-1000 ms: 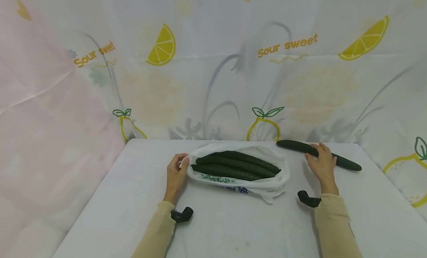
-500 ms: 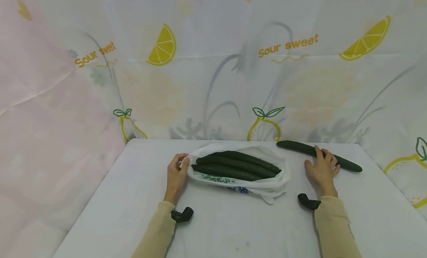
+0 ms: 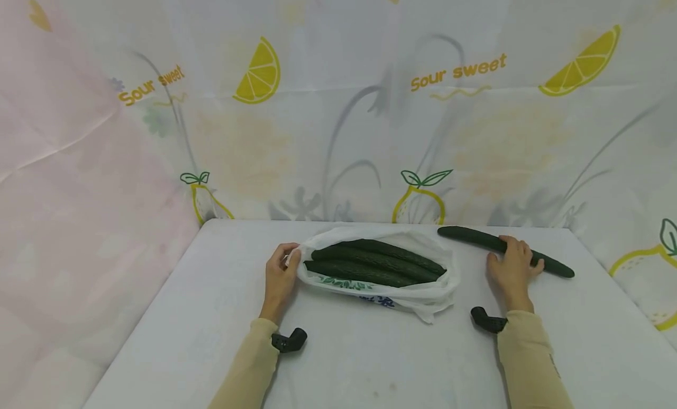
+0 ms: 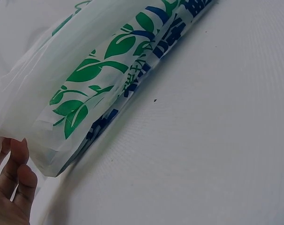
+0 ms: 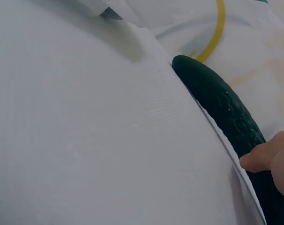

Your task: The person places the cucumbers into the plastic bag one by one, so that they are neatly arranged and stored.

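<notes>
A white plastic bag with green leaf print and blue lettering lies on its side, its mouth spread wide. Three dark green cucumbers show inside it, side by side. My left hand pinches the bag's left edge; in the left wrist view, the fingers are at the bag's corner. A single cucumber lies at the back right of the table, tilted down to the right. Over its middle, my right hand grips it, fingers across the top. The thumb presses its side in the right wrist view.
The white-covered table ends at the back against a hanging curtain printed with lemons. The loose cucumber lies close to that back edge. A black wrist device sits on the left forearm, another black device on the right.
My right hand has slid a little along the cucumber and closed its fingers over it. The cucumber has shifted slightly toward me. My left hand and the bag stay put.
</notes>
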Available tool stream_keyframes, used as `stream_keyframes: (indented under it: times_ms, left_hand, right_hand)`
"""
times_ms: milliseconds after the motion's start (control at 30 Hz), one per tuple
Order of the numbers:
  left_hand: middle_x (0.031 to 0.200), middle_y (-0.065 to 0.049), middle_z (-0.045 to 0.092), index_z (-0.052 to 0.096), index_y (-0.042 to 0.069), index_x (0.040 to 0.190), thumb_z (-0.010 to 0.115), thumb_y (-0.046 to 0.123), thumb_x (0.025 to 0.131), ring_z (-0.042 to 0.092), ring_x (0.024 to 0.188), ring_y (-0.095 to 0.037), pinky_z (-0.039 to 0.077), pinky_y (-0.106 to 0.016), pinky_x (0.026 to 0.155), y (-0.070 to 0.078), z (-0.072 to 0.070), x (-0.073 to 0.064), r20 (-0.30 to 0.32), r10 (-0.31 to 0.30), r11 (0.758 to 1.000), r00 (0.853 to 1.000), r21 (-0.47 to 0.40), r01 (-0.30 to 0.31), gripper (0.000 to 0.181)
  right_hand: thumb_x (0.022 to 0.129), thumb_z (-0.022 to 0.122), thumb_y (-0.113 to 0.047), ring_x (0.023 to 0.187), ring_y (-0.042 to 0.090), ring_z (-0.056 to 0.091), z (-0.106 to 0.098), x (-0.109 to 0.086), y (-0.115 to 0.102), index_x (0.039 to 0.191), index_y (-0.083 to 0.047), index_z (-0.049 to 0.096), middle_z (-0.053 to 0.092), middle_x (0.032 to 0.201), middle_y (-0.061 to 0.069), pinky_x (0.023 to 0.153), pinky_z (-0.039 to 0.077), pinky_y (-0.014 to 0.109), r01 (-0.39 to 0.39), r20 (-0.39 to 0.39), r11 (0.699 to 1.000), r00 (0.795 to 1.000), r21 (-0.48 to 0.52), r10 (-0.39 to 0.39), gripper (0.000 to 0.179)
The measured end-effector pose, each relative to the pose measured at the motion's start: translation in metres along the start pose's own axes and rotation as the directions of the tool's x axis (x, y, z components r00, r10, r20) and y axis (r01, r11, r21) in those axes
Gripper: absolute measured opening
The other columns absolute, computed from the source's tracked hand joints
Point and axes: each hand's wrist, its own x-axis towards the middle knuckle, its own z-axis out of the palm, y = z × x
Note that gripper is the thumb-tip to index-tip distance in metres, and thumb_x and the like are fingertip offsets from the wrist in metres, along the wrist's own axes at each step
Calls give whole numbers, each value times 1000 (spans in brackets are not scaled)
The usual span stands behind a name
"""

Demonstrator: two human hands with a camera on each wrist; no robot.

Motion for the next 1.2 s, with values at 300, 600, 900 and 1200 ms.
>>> stream_keyframes:
  times_ms: [300, 600, 900, 1200]
  left_hand:
    - [109, -19, 63, 61, -4, 109, 57, 10, 94, 55, 88, -5, 43, -13, 75, 0, 0, 0, -1, -19, 1000, 1000, 15, 19, 21]
    - [109, -19, 63, 61, -5, 109, 56, 9, 94, 54, 91, -6, 42, -12, 78, 1, 2, -2, -14, -7, 1000, 1000, 25, 7, 21]
    - [107, -21, 63, 61, -6, 107, 56, 7, 93, 54, 87, -4, 42, -12, 74, 1, 1, -1, -26, 22, 999, 999, 27, -21, 19]
    - [108, -21, 64, 61, -6, 108, 56, 7, 94, 55, 86, -3, 43, -13, 72, 1, 2, -1, -13, 13, 999, 1000, 29, -12, 20]
  right_hand:
    - [87, 56, -8, 130, 53, 23, 3, 1, 7, 132, -1, 46, 38, 135, 35, 102, -10, 70, 70, -38, 998, 997, -11, -70, 47]
    - [87, 62, -11, 124, 53, 24, 5, 0, 6, 128, -2, 54, 40, 128, 32, 103, -3, 65, 63, -130, 998, 989, -14, -64, 43]
    - [87, 66, -10, 119, 51, 29, 9, 1, 7, 116, -4, 62, 44, 122, 29, 102, 1, 63, 108, -185, 994, 977, 5, -105, 30]
    - [78, 74, -3, 112, 50, 39, 10, -1, 10, 111, -3, 65, 52, 116, 26, 105, 7, 60, 178, -249, 982, 956, 61, -157, 34]
